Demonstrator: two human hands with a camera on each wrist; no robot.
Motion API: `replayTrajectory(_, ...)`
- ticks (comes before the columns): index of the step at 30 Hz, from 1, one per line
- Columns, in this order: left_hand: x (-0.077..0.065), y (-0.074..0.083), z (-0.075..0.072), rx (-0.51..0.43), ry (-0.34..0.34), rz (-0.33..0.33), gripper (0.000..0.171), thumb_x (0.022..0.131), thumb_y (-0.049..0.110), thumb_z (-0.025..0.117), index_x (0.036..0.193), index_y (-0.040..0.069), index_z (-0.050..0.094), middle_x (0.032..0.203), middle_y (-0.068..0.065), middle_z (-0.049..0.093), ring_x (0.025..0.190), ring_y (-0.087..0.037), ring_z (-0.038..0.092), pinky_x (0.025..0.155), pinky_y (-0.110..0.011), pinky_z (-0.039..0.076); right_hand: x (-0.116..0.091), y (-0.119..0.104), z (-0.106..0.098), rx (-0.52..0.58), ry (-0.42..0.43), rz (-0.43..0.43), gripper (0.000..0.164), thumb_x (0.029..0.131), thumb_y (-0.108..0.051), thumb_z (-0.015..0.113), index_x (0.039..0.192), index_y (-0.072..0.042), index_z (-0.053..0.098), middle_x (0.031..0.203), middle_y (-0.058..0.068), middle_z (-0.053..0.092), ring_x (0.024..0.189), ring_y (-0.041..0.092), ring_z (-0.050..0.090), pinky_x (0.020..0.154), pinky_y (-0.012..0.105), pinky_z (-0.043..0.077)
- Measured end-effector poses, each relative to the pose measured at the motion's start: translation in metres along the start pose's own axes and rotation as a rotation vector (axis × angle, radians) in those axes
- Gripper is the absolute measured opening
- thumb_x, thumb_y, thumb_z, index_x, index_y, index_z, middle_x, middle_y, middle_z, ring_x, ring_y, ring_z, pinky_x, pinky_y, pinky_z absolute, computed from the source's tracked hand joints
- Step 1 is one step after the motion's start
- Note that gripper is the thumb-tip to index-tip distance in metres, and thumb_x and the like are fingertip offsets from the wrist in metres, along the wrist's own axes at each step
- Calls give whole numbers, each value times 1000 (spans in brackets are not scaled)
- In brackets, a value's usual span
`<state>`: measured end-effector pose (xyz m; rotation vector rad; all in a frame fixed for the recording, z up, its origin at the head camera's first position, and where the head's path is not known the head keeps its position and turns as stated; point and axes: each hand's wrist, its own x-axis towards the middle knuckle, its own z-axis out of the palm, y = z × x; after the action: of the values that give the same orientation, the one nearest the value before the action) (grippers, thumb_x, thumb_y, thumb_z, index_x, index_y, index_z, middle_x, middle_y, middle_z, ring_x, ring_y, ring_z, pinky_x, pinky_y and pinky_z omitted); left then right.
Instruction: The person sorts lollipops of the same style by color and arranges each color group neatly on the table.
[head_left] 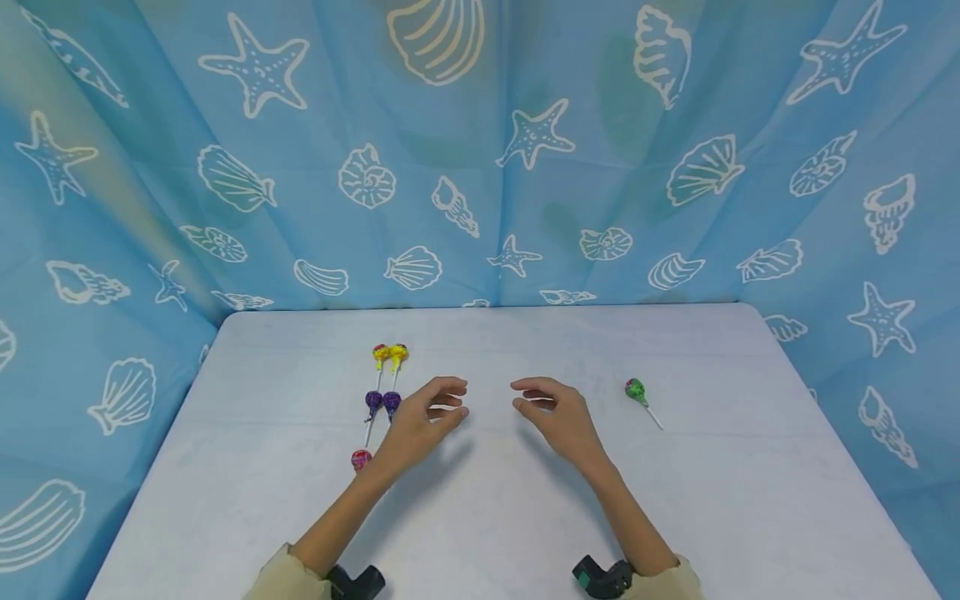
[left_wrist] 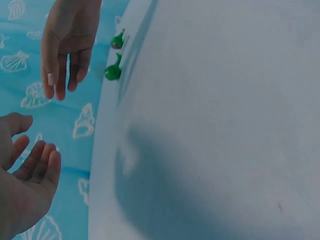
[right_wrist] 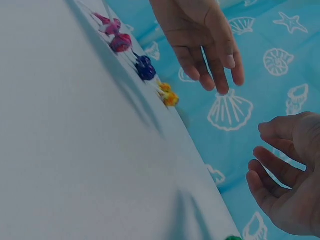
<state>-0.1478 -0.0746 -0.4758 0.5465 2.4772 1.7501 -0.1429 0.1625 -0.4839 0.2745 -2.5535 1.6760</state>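
My left hand (head_left: pixel 423 421) hovers over the table with relaxed, slightly bent fingers and holds nothing. Facing it across a gap, my right hand (head_left: pixel 558 417) is likewise loosely bent and empty. Close to the left hand lie two yellow lollipops (head_left: pixel 398 353), two purple lollipops (head_left: pixel 373 401) and a pink-red lollipop (head_left: pixel 361 459), partly covered by the left forearm. In the right wrist view a second pink lollipop (right_wrist: pixel 113 26) shows. Off to the right of the right hand is a green lollipop (head_left: pixel 635 389); the left wrist view shows two green lollipop heads (left_wrist: pixel 113 73).
A white-covered table (head_left: pixel 750 500) spans the work area. Behind it and at its sides hangs a blue curtain (head_left: pixel 450 275) with white shells and starfish. Black devices (head_left: pixel 603 577) sit at both wrists, by the light sleeves.
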Motion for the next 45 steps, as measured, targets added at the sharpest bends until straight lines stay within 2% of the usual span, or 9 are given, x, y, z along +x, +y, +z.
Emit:
replayTrajectory(8,16,0,28,-54,-103,23,37,95,8,68,131,5,58,126,-21,61,114,-35,61,96,-36,52,-2,11,-34,-65,63,-9,25,92,-6,71,118,-4,71,117,8,69,108,25,65,92,36,54)
replayTrajectory(15,24,-2,50,-49,-131,11,41,95,10,67,134,2,56,125,-18,63,105,-21,63,90,-32,54,-7,25,-67,-101,112,21,27,95,-7,68,121,-2,69,120,11,68,112,28,63,88,13,48)
replayTrajectory(18,27,-3,60,-59,-138,3,42,95,10,66,135,1,56,125,-17,63,106,-21,63,90,-30,54,-12,32,-80,-140,155,34,27,95,-7,68,121,-2,69,120,12,68,111,29,63,85,7,45)
replayTrajectory(26,32,-8,80,-27,-206,-29,49,94,12,70,139,3,52,134,-17,58,116,-29,61,94,-31,52,-13,47,-111,-209,237,73,27,98,-13,65,122,-1,68,121,16,67,110,29,62,85,5,44)
replayTrajectory(31,35,-12,89,-11,-219,-49,52,93,13,70,141,3,51,136,-16,57,117,-30,60,93,-30,52,-9,55,-126,-235,260,110,29,99,-14,64,124,0,67,123,17,66,113,30,61,85,6,44)
replayTrajectory(34,38,-13,94,5,-215,-62,52,93,14,70,141,4,51,135,-15,58,117,-28,60,94,-29,51,-7,59,-133,-270,259,141,29,100,-15,62,125,-1,66,124,18,65,115,31,61,89,12,47)
replayTrajectory(37,42,-14,98,31,-202,-75,51,93,15,71,139,5,52,132,-14,60,116,-26,61,93,-29,52,-4,65,-139,-295,233,170,31,100,-16,62,127,0,64,127,20,63,118,34,59,97,31,50)
replayTrajectory(40,47,-15,102,42,-193,-84,51,92,14,72,139,4,53,130,-13,61,115,-25,61,93,-29,52,-3,71,-144,-307,183,191,34,100,-16,62,130,1,61,131,23,59,122,40,55,100,51,46)
replayTrajectory(45,53,-17,111,60,-187,-88,50,92,14,73,137,4,54,129,-13,61,115,-23,59,93,-25,51,-1,80,-147,-279,102,242,41,100,-15,61,137,1,55,140,26,51,127,46,48,100,60,44)
